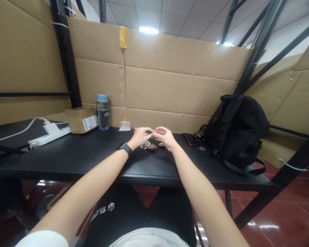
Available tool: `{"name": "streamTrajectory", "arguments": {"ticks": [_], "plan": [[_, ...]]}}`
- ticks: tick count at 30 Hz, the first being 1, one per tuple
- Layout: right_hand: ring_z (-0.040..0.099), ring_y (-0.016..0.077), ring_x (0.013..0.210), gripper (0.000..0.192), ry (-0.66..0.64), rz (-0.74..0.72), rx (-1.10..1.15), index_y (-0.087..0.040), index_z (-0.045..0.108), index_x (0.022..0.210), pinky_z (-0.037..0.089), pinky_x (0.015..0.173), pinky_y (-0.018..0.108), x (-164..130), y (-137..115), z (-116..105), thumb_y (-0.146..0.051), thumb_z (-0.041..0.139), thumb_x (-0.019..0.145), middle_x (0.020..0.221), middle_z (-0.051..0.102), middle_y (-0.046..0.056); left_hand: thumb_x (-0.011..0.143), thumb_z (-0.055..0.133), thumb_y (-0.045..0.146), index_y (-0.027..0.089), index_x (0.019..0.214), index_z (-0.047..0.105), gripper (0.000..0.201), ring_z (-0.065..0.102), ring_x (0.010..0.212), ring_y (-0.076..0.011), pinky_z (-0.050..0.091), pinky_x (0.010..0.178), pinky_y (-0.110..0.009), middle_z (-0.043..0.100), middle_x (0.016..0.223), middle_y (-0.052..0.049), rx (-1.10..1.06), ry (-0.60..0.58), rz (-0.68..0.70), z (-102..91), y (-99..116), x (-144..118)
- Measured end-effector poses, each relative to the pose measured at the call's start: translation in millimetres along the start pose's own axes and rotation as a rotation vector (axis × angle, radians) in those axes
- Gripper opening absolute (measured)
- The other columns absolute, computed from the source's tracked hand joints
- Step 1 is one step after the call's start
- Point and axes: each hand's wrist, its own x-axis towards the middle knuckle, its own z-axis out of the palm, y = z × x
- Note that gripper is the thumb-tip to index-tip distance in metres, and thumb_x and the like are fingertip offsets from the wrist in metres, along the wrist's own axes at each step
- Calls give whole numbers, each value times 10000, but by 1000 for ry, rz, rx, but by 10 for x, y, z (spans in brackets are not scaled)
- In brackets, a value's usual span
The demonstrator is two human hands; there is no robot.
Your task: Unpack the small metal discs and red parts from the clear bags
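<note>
Over the black tabletop (92, 154) my left hand (141, 137) and my right hand (167, 138) meet at the fingertips. Both are closed in a pinch, and a small shiny piece seems to show between them, too hidden by the fingers to name. Just below the hands lie several round silvery metal discs with red spots, one disc (145, 145) under my left hand and another disc (161, 144) under my right. A dark watch (125, 148) is on my left wrist.
At the left are a white power strip (50, 135) with a plugged-in charger, a small cardboard box (79, 120) and a water bottle (103, 113). A small clear packet (124, 126) lies by the cardboard wall (154, 85). A black backpack (239, 127) stands at the right.
</note>
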Motion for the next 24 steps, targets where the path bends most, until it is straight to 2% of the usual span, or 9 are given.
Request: {"name": "streamTrajectory", "arguments": {"ticks": [4,7,9,12,15,18,20,22,24], "plan": [[730,171,789,536,-3,22,35,-214,616,1014,589,733,304,-9,-27,27,-440,908,625,983,734,45,893,648,364,163,904,735,219,710,824,-186,531,786,-282,780,893,-42,-54,1,4,14,-5,6],[712,163,772,503,15,-8,-62,-212,633,1009,583,698,295,23,0,7,-432,893,639,993,728,44,871,661,302,165,884,728,153,701,808,-177,516,765,-265,774,869,-35,-14,-29,0,12,-8,18],[693,160,776,447,65,-48,-225,-208,655,982,579,700,301,59,33,-47,-412,876,651,994,723,38,857,669,256,181,875,736,102,704,832,-182,508,782,-267,779,885,-32,66,-65,-4,-14,-52,30],[675,175,832,315,183,-89,-583,-197,679,889,563,789,323,108,78,-225,-281,851,640,946,724,30,843,682,223,206,881,748,79,708,868,-193,500,807,-277,784,919,-32,210,-58,-69,-117,-231,33],[677,189,879,242,243,-12,-858,-186,689,845,531,841,314,125,125,-496,-183,818,640,928,735,42,820,692,207,216,918,748,113,712,883,-196,498,784,-272,784,937,-29,301,-61,-211,-278,-528,-4],[690,194,846,246,155,154,-988,-175,702,806,519,800,284,120,182,-750,-205,854,615,887,746,54,762,735,212,236,883,765,126,717,895,-213,497,785,-280,786,912,-18,398,-165,-373,-417,-810,-59],[694,186,794,222,93,236,-1006,-175,720,816,513,762,270,117,209,-855,-249,847,649,849,753,52,723,761,213,242,882,772,162,721,895,-216,500,783,-278,788,907,-15,402,-237,-465,-461,-919,-82],[695,180,767,173,30,252,-987,-184,749,842,509,743,260,116,213,-894,-246,810,692,826,758,48,709,767,225,236,888,772,180,722,890,-216,506,777,-272,790,908,-19,375,-279,-509,-461,-949,-86],[695,179,783,195,-51,210,-956,-202,781,881,509,753,256,113,195,-883,-187,782,687,848,766,42,723,750,249,224,906,767,186,722,882,-215,515,778,-266,791,921,-31,323,-283,-478,-431,-912,-75]]}}
